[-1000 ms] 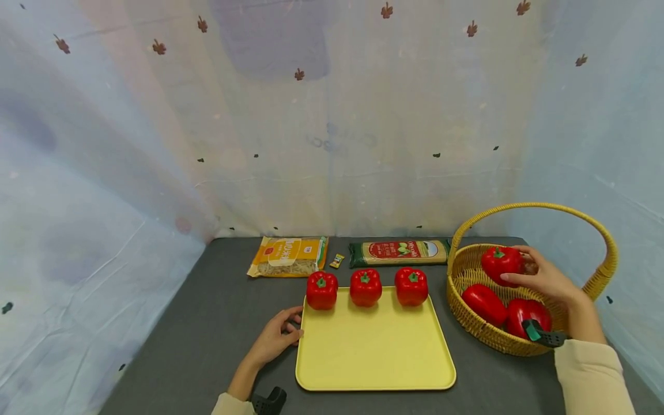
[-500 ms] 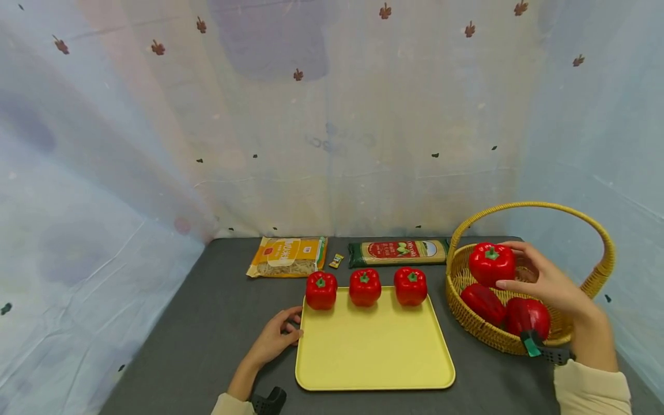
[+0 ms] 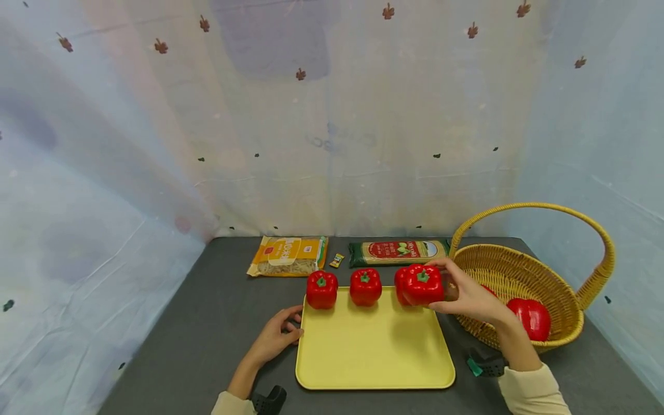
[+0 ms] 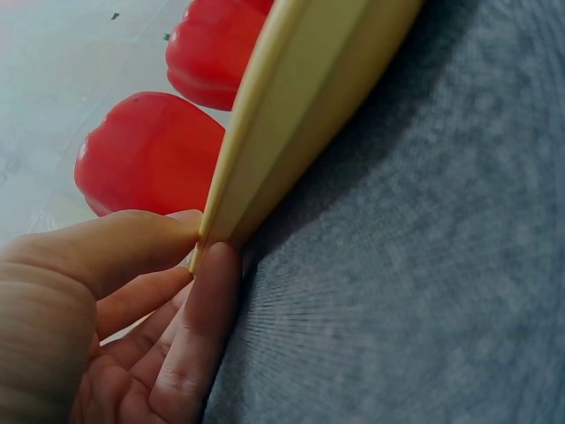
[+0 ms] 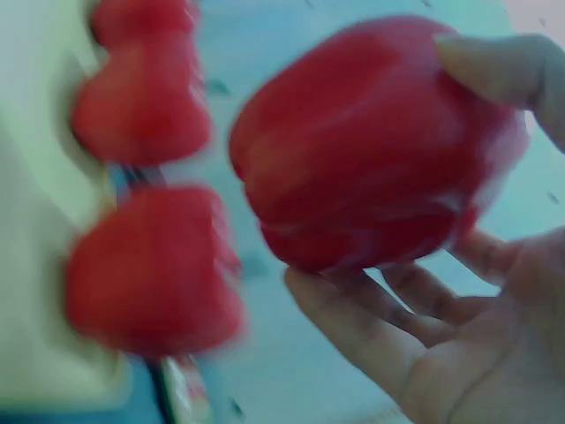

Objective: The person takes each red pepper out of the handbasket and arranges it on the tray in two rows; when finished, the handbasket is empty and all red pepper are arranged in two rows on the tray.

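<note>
My right hand [image 3: 469, 297] grips a red bell pepper [image 3: 423, 285] by its side, above the right part of the yellow tray [image 3: 373, 351]. In the right wrist view, thumb and fingers span this bell pepper [image 5: 371, 141]. It partly covers another red bell pepper [image 3: 399, 285] at the tray's back right. Two more stand along the back edge, a middle bell pepper [image 3: 365, 287] and a left bell pepper [image 3: 321, 290]. My left hand [image 3: 275, 337] pinches the tray's left rim between thumb and fingers, seen closely at the rim [image 4: 231, 190] in the left wrist view.
A wicker basket [image 3: 576, 328] with a tall handle stands at the right, with red vegetables [image 3: 531, 320] inside, partly behind my right arm. At the back lie a yellow food bag [image 3: 287, 257], a small yellow packet [image 3: 336, 260] and a green-ended pasta pack [image 3: 399, 252].
My right hand has lifted the bell pepper out of the basket and carried it left to above the tray. The left hand stays at the tray's rim.
</note>
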`<action>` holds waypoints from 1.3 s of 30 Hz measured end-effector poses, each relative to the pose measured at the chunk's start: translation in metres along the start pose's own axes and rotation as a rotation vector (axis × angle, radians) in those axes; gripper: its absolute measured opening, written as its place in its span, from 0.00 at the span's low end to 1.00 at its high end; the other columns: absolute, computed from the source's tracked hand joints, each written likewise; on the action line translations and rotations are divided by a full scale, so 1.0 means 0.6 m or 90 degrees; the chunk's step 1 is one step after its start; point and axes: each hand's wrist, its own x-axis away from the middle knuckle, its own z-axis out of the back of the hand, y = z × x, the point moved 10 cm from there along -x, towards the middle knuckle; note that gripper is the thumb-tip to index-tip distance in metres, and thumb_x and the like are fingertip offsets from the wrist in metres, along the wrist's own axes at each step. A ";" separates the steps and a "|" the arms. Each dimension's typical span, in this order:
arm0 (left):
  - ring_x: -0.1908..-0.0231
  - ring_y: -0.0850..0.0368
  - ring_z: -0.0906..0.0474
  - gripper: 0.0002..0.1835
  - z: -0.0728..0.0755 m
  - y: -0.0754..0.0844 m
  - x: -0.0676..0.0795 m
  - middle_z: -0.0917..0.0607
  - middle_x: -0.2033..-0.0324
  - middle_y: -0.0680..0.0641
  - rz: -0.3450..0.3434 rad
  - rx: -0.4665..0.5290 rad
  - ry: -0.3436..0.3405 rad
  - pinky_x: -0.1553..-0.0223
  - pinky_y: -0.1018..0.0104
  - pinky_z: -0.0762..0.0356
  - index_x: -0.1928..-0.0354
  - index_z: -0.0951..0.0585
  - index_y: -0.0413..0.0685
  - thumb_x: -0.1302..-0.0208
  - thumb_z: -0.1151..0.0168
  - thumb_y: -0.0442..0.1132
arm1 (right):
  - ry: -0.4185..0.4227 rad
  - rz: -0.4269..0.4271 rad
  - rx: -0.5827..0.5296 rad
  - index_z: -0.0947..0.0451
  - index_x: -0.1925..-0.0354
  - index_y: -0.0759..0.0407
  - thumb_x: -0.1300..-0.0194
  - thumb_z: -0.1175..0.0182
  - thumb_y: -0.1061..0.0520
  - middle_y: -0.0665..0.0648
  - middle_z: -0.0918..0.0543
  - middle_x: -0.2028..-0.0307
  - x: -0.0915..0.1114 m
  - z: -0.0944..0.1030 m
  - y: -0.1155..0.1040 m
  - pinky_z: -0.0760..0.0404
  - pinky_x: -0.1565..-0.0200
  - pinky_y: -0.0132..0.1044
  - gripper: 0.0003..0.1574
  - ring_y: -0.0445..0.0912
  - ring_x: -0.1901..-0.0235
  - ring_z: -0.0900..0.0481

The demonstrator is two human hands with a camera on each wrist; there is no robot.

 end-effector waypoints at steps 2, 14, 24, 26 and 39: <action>0.70 0.57 0.23 0.30 0.000 0.002 0.001 0.28 0.55 0.39 -0.002 0.009 -0.001 0.70 0.65 0.20 0.36 0.34 0.37 0.39 0.38 0.34 | -0.004 -0.002 -0.017 0.47 0.36 0.61 0.47 0.32 0.63 0.66 0.33 0.44 -0.015 -0.029 0.004 0.20 0.55 0.37 0.46 0.44 0.50 0.26; 0.70 0.58 0.23 0.29 0.001 0.001 -0.002 0.28 0.55 0.39 -0.003 0.009 0.001 0.70 0.65 0.20 0.36 0.34 0.37 0.39 0.38 0.35 | 0.027 0.011 0.035 0.41 0.38 0.57 0.49 0.29 0.56 0.59 0.31 0.42 -0.077 -0.152 -0.024 0.25 0.47 0.48 0.45 0.55 0.47 0.27; 0.69 0.57 0.23 0.29 0.000 -0.002 -0.001 0.27 0.56 0.39 0.000 0.001 0.006 0.70 0.65 0.19 0.36 0.34 0.37 0.39 0.38 0.34 | 0.029 0.044 0.080 0.38 0.40 0.56 0.53 0.27 0.52 0.53 0.31 0.45 -0.102 -0.223 -0.037 0.24 0.48 0.47 0.45 0.48 0.48 0.27; 0.70 0.57 0.23 0.29 0.000 -0.001 0.000 0.27 0.56 0.39 0.000 0.006 0.008 0.70 0.65 0.19 0.37 0.34 0.36 0.40 0.38 0.33 | 0.023 0.042 0.090 0.37 0.40 0.55 0.53 0.27 0.50 0.52 0.30 0.45 -0.105 -0.236 -0.037 0.25 0.47 0.48 0.45 0.47 0.47 0.27; 0.68 0.50 0.23 0.29 0.001 0.059 0.016 0.27 0.57 0.37 0.001 0.009 -0.007 0.68 0.63 0.18 0.38 0.35 0.28 0.40 0.40 0.29 | -0.050 0.037 0.117 0.36 0.40 0.57 0.52 0.27 0.49 0.52 0.29 0.47 -0.120 -0.302 -0.013 0.23 0.48 0.38 0.44 0.46 0.47 0.27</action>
